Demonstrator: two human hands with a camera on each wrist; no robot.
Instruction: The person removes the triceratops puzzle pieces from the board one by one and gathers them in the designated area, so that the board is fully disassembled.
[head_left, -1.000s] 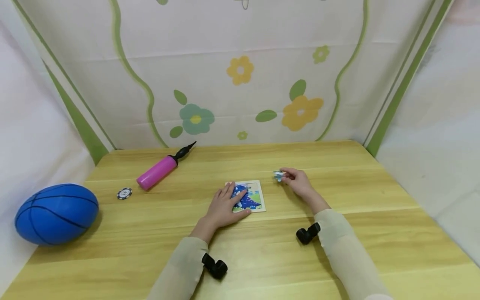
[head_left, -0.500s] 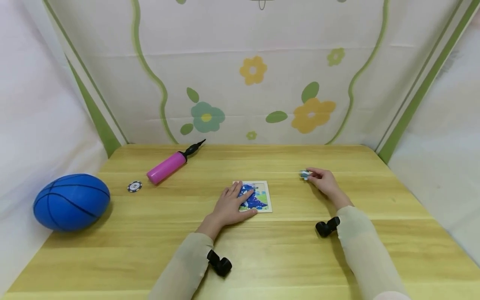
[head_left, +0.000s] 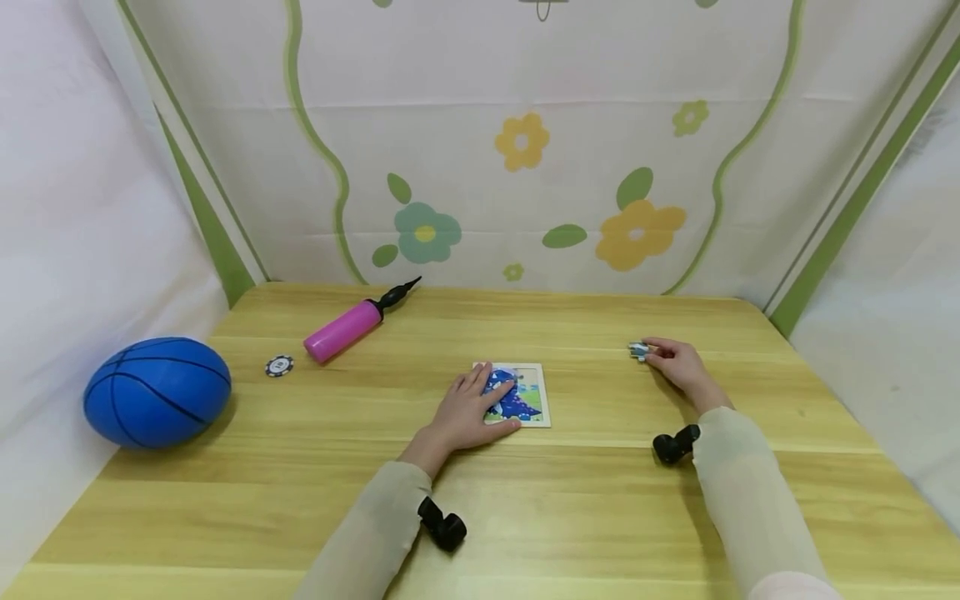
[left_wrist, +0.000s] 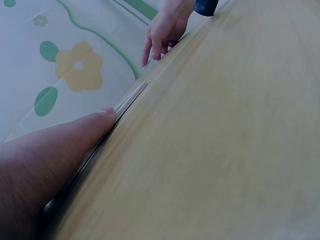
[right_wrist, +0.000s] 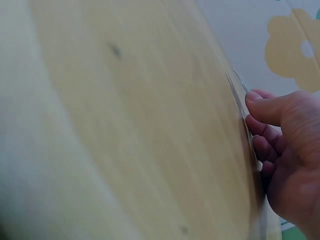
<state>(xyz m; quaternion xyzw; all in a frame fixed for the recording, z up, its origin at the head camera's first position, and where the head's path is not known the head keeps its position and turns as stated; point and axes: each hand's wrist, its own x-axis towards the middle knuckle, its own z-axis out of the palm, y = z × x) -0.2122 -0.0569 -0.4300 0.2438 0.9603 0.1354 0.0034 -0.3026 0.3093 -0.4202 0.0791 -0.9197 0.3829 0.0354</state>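
My left hand (head_left: 467, 412) lies with its fingers spread over the left part of a framed jigsaw puzzle (head_left: 532, 400). The puzzle has a pale border and a picture in blue and green, partly covered by the fingers. In the left wrist view, the thumb (left_wrist: 75, 132) rests along the edge of the thin frame (left_wrist: 132, 100). Farther right, my right hand (head_left: 684, 369) pinches a small puzzle piece (head_left: 638, 350) between thumb and fingers, close over the table. The right wrist view shows that piece (right_wrist: 240, 80) edge-on at the fingertips.
On the left of the wooden table (head_left: 570, 508) are a blue ball (head_left: 159, 392) with black lines, a poker chip (head_left: 279, 366) and a pink hand pump (head_left: 343, 331) with a black nozzle. A flowered cloth (head_left: 465, 167) hangs behind the back edge.
My right hand has moved right with the puzzle piece, farther from the framed puzzle. The left hand keeps its place on the puzzle. The head view has shifted a little leftward.
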